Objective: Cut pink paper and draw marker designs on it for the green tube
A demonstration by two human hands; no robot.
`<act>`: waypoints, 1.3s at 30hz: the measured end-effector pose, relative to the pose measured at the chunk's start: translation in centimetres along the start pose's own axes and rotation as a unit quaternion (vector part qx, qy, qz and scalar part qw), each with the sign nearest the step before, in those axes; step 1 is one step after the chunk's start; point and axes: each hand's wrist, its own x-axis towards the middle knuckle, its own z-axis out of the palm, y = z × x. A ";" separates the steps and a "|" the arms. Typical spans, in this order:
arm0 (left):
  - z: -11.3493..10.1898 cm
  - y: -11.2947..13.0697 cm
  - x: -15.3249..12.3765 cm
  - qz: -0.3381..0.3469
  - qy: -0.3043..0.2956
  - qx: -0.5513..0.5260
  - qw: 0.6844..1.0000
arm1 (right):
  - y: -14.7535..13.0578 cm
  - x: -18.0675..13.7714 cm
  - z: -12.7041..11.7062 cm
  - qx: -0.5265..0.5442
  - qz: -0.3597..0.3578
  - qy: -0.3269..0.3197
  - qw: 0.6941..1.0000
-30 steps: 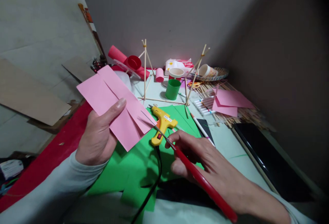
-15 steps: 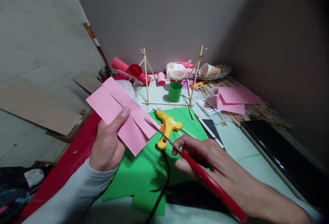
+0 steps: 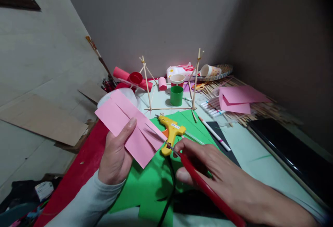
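Paper [image 3: 139, 140], plain pink and rectangular, shows in my head view, tilted above green sheets [image 3: 151, 185], left of the yellow glue gun [image 3: 170, 135]; a long line, slit or overlap, I can't tell which, runs along it. The left hand [image 3: 117, 161] pinches it under the thumb; the right hand [image 3: 205, 161] curls around red-handled scissors [image 3: 191, 170].

Head-worn view — forward and down

Laid across pale tabletop [image 3: 246, 143]: green paper [image 3: 145, 185], middle to 7 o'clock; stick frame [image 3: 196, 79] and green cup [image 3: 176, 97] at 12; loose sticks [image 3: 235, 118] at 2; glossy black slab [image 3: 288, 150] at 3, black paper [image 3: 218, 132] nearer middle.
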 end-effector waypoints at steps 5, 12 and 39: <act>0.3 -0.2 -0.2 -0.018 0.001 0.003 1.000 | 0.1 -0.2 -0.2 -0.003 0.013 -0.017 1.000; 0.2 -0.2 -0.2 -0.012 0.002 0.017 1.000 | 1.1 -0.3 0.2 0.003 -0.003 -0.022 1.000; 0.2 -0.6 -0.8 0.016 -0.035 0.024 0.999 | 1.5 0.4 0.3 0.050 0.029 -0.044 0.997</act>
